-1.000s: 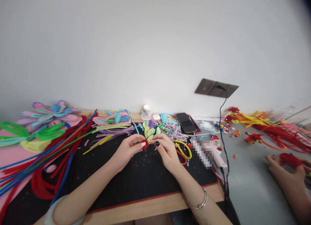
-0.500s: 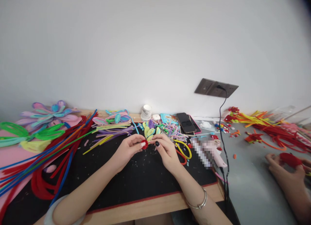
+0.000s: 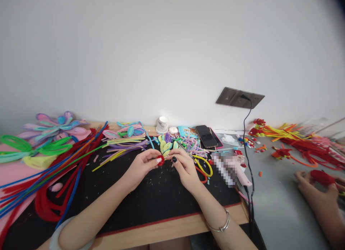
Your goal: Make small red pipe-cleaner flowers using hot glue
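Observation:
Over the black mat, a small red pipe cleaner coil is held up at the middle. My left hand pinches it between thumb and fingers. From the other side, my right hand has its fingers closed at the coil's right edge; its dark-nailed thumb is bent in and the exact grip is partly hidden. Just behind the fingertips are yellow-green pipe cleaner petals. A yellow pipe cleaner loop lies to the right of my right hand.
At left lie red and blue pipe cleaners and a pastel flower. Cut pieces, a paper cup and phones line the back. A pink glue gun and its cord stand right, before another person's hands.

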The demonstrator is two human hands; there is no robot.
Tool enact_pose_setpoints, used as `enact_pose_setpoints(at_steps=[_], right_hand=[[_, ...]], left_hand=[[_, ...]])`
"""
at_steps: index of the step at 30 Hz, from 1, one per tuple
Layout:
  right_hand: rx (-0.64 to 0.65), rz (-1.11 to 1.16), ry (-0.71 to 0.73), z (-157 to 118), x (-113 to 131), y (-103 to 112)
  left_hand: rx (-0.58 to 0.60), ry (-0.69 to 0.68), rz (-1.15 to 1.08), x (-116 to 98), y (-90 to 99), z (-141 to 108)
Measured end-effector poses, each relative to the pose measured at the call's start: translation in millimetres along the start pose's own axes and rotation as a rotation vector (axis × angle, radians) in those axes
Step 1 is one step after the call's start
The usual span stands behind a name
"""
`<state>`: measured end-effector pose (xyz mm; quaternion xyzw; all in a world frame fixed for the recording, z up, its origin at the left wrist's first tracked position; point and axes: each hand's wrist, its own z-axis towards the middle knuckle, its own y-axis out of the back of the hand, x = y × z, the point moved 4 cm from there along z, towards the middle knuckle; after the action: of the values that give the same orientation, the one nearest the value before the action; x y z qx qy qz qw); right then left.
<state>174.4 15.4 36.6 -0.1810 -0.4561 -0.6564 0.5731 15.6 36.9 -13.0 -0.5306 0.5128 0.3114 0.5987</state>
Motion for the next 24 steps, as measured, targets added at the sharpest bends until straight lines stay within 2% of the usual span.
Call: enact_pose_setpoints(at_steps=[24], right_hand=[[-0.002, 0.0, -0.01, -0.8, -2.8, -0.4]], left_hand=[[-0.009, 0.001, 0.01, -2.6, -1.1, -0.8]])
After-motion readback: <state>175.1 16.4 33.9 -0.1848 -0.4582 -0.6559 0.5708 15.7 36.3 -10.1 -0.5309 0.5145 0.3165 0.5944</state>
